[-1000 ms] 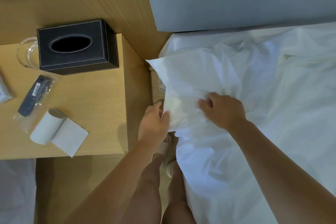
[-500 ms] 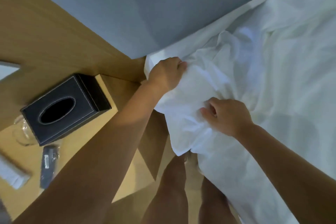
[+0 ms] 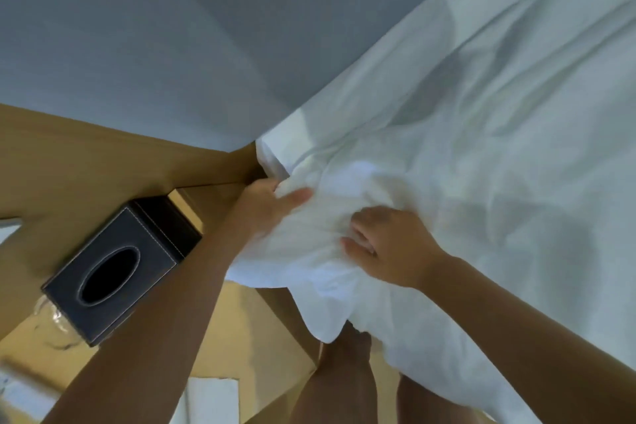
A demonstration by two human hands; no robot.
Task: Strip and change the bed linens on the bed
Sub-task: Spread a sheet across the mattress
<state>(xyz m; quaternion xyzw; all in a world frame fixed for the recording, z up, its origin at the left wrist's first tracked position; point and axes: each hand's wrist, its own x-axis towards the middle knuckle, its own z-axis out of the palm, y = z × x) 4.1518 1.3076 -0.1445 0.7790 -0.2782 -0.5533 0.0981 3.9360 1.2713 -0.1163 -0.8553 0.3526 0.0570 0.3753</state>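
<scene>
A white bed sheet point(image 3: 481, 134) covers the bed and is bunched up at the head corner beside the grey headboard point(image 3: 172, 27). My left hand point(image 3: 272, 206) grips the bunched sheet at that corner, thumb lying on top of the fabric. My right hand point(image 3: 389, 244) holds a fold of the same sheet just to the right, its fingers curled into the cloth. A loose flap of sheet hangs off the bed's edge below both hands.
A wooden nightstand point(image 3: 237, 317) stands left of the bed, against a wooden wall panel point(image 3: 86, 155). On it are a black tissue box point(image 3: 120, 268), a clear glass point(image 3: 51, 320) and white paper point(image 3: 213, 396). My legs point(image 3: 344, 382) stand between nightstand and bed.
My left hand has moved up from the bed's side to the head corner and taken hold of the sheet there. The view has tilted up toward the headboard. My right hand kept its hold.
</scene>
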